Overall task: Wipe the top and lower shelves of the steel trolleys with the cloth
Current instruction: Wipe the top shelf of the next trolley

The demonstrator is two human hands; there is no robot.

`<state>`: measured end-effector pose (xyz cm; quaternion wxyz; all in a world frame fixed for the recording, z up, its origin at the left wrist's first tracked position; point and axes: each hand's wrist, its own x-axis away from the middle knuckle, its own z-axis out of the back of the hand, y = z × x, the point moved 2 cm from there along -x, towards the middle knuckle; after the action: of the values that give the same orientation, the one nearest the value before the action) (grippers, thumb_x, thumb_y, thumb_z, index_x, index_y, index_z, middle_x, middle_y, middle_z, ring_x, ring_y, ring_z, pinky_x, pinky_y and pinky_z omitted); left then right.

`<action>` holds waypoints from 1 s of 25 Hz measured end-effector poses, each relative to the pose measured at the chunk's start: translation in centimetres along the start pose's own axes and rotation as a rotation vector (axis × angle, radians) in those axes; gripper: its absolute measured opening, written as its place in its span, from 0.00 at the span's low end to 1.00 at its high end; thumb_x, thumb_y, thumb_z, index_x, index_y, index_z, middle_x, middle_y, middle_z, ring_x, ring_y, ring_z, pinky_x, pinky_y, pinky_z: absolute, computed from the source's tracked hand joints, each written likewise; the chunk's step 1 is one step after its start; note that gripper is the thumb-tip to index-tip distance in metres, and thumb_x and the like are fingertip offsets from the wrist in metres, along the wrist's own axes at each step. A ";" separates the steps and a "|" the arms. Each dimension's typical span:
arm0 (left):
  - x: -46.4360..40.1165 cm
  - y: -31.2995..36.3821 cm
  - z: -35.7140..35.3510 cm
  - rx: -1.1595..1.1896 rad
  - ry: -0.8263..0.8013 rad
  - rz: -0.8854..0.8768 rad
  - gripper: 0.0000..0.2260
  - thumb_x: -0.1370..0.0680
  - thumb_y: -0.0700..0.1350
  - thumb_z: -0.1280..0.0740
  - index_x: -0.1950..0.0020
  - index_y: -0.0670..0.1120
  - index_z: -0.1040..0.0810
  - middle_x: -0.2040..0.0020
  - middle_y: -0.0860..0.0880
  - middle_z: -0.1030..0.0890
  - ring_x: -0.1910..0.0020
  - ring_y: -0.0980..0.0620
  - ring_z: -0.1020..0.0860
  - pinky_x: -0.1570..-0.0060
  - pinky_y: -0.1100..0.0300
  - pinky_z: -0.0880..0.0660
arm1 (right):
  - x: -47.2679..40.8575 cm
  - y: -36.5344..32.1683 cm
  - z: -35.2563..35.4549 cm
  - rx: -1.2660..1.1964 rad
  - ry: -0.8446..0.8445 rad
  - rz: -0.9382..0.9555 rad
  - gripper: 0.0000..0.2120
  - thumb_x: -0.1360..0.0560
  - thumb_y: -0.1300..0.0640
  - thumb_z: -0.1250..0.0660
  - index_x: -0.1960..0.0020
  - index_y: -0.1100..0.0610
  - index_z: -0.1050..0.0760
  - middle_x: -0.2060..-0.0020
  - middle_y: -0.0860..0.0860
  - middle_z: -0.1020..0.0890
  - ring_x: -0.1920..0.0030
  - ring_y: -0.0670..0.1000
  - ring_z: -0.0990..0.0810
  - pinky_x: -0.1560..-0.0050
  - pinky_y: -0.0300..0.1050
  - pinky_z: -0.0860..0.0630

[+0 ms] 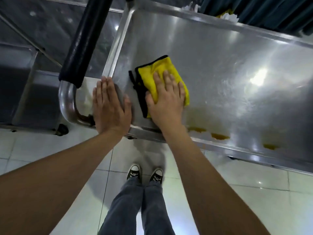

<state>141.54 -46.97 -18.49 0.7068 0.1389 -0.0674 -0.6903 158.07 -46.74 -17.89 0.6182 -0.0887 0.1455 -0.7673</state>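
Observation:
A steel trolley's top shelf (220, 68) fills the upper right of the head view. A folded yellow cloth with black edging (160, 72) lies near the shelf's left end. My right hand (165, 102) presses flat on the cloth with straight fingers, its thumb at the cloth's black edge. My left hand (110, 106) rests flat, fingers straight, on the shelf's near left corner, beside the cloth and apart from it. Yellow reflections show on the shelf's near rim.
The trolley's curved steel handle (67, 102) with a dark padded sleeve (84, 39) stands at the left end. A second steel trolley (22, 85) sits left of it. Dark curtains (262, 11) hang behind. White tiled floor (237, 192) and my shoes (145, 173) are below.

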 end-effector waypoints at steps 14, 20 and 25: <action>0.5 0.5 -0.5 0.011 0.063 -0.048 0.30 0.17 0.56 0.54 0.19 0.40 0.46 0.19 0.36 0.43 0.20 0.39 0.46 0.20 0.46 0.52 | 11.4 16.0 6.1 0.070 0.139 -0.479 0.29 0.20 0.43 0.39 0.21 0.47 0.39 0.21 0.52 0.39 0.20 0.52 0.44 0.21 0.58 0.50; 0.5 0.6 -0.6 -0.007 0.050 -0.041 0.30 0.17 0.57 0.54 0.19 0.42 0.47 0.19 0.37 0.45 0.19 0.39 0.47 0.20 0.45 0.52 | 9.3 6.3 2.5 0.035 0.097 -0.168 0.30 0.22 0.39 0.41 0.22 0.48 0.36 0.22 0.53 0.36 0.21 0.54 0.41 0.22 0.59 0.49; 0.2 0.0 -0.6 0.021 0.085 -0.052 0.28 0.17 0.54 0.50 0.21 0.41 0.43 0.19 0.38 0.43 0.20 0.39 0.44 0.20 0.46 0.51 | 9.5 8.1 3.0 0.010 0.041 -0.003 0.30 0.22 0.39 0.41 0.22 0.46 0.36 0.22 0.50 0.36 0.21 0.51 0.41 0.21 0.56 0.49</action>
<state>141.76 -47.06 -19.10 0.6894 0.1772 -0.0411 -0.7011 164.43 -57.94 -18.20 0.6142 -0.0701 0.1541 -0.7707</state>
